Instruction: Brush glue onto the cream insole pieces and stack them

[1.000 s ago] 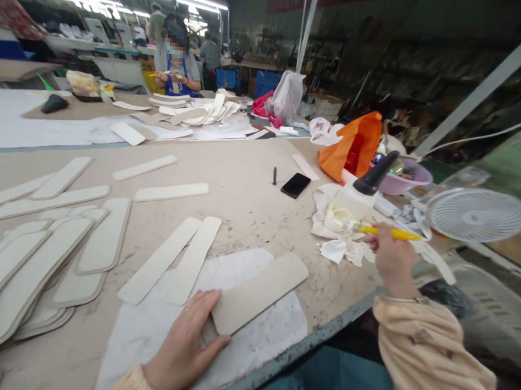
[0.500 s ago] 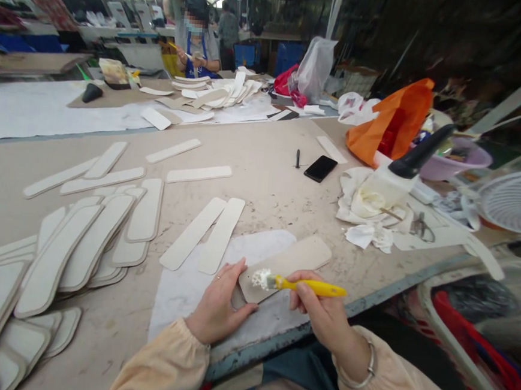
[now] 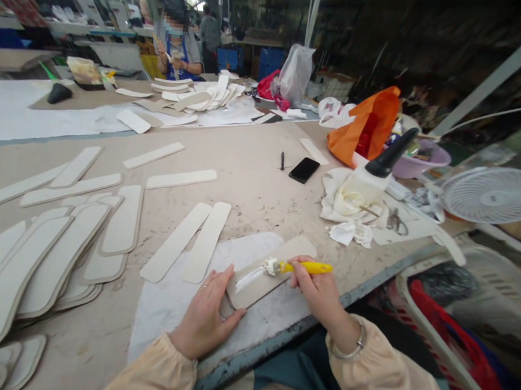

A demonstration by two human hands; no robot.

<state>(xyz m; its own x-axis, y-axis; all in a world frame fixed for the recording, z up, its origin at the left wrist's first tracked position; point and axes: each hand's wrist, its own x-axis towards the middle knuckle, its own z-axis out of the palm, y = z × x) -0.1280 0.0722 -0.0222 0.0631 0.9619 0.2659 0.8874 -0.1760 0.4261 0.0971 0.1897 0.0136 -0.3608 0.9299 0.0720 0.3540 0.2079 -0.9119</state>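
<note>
My right hand (image 3: 316, 292) is closed round a yellow-handled brush (image 3: 302, 267) whose white, glue-laden bristles rest on a beige rounded strip (image 3: 269, 274). A wet white streak runs along the strip behind the bristles. My left hand (image 3: 208, 320) lies flat with its fingers pressing the strip's near end down onto a white sheet (image 3: 175, 299) at the table's front edge. Two narrower beige strips (image 3: 189, 240) lie side by side just beyond the sheet.
Stacks of rounded beige pieces (image 3: 52, 257) cover the table's left. A glue tub with a black handle (image 3: 370, 179) sits on white rags at right, with scissors (image 3: 396, 221), a phone (image 3: 304, 169), an orange bag (image 3: 364, 134) and a fan (image 3: 495, 194). Another person (image 3: 177, 44) works at the far end.
My right hand carried the brush from the glue tub to the strip and has now drawn it along the surface, leaving a white streak. My left hand stayed on the strip.
</note>
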